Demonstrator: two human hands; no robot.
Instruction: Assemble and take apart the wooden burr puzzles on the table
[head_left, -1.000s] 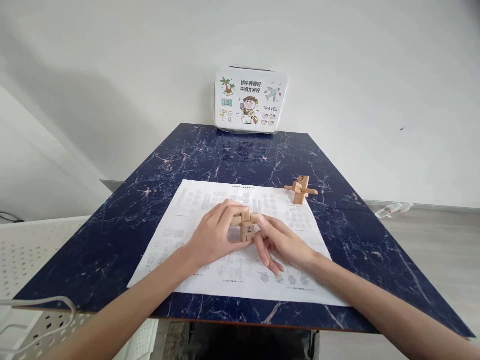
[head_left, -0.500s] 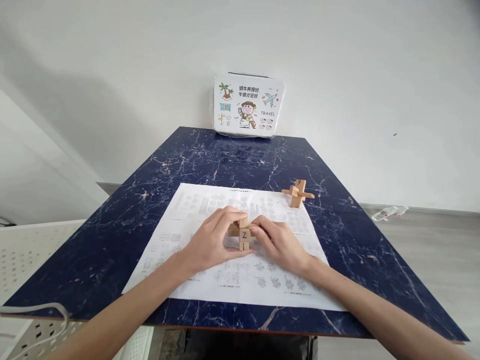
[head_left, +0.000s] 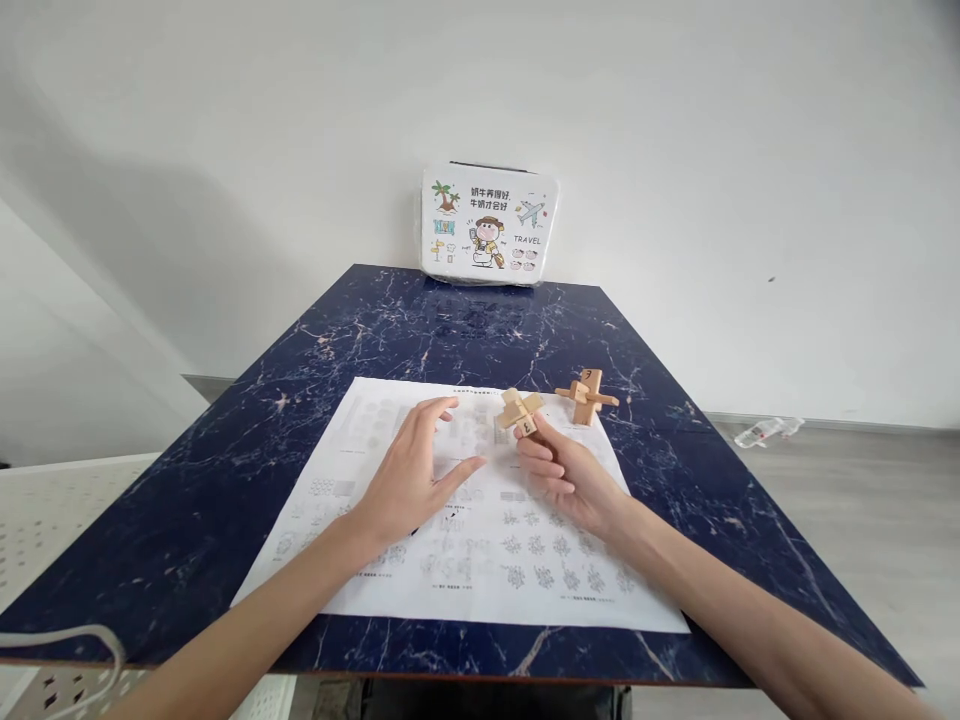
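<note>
My right hand (head_left: 559, 475) holds a small wooden cross-shaped puzzle (head_left: 520, 410) lifted a little above the white printed sheet (head_left: 465, 560). The fingers pinch the puzzle from below. My left hand (head_left: 411, 470) lies over the sheet to the left, fingers spread and empty. A second wooden cross puzzle (head_left: 586, 394) marked with a number stands on the sheet's far right corner, just beyond the held one.
The sheet lies on a dark blue marbled table (head_left: 225, 480). A white illustrated box (head_left: 487, 225) leans against the wall at the table's far edge. A white perforated surface (head_left: 45, 500) is at the left, and a clear bottle (head_left: 765, 432) lies on the floor at the right.
Both hands held the puzzle on the sheet before. My left hand has let go and opened, and my right hand has lifted the puzzle up and away to the right.
</note>
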